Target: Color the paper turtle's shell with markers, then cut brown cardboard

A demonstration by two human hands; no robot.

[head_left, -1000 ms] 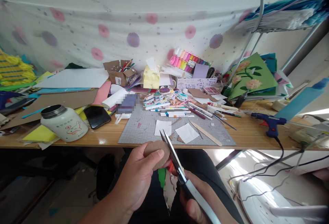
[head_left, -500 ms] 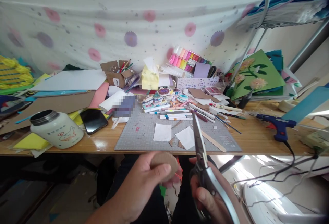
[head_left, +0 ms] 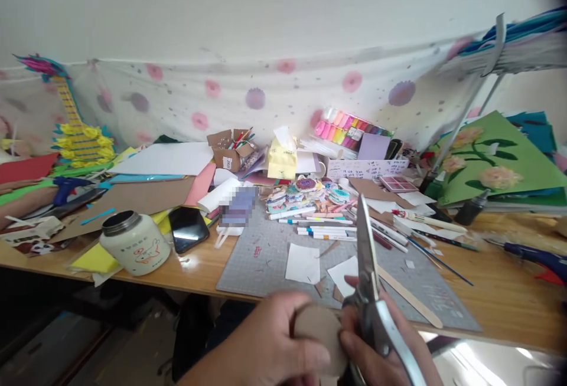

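A round brown cardboard piece [head_left: 321, 333] is pinched between the thumb and fingers of my left hand [head_left: 274, 339], just in front of the table's near edge. My right hand [head_left: 381, 339] is wrapped round a pair of metal scissors [head_left: 367, 250], whose blades point up and look closed together. The fingertips of my right hand are close beside the cardboard; whether they touch it I cannot tell. Beyond the hands, two white paper squares [head_left: 303, 263] lie on a grey cutting mat [head_left: 252, 256], with a wooden stick [head_left: 410, 296] to their right.
Markers [head_left: 328, 231] and a pile of paper cutouts [head_left: 305, 194] lie on the mat. To the left are a white jar [head_left: 142, 244] and a black phone [head_left: 188, 229]. A blue glue gun [head_left: 535, 256] rests at the right, near green card [head_left: 478, 156].
The view has swung left and up, so the table's left side shows more. My hands have come closer together, with the cardboard now beside my right fingers.
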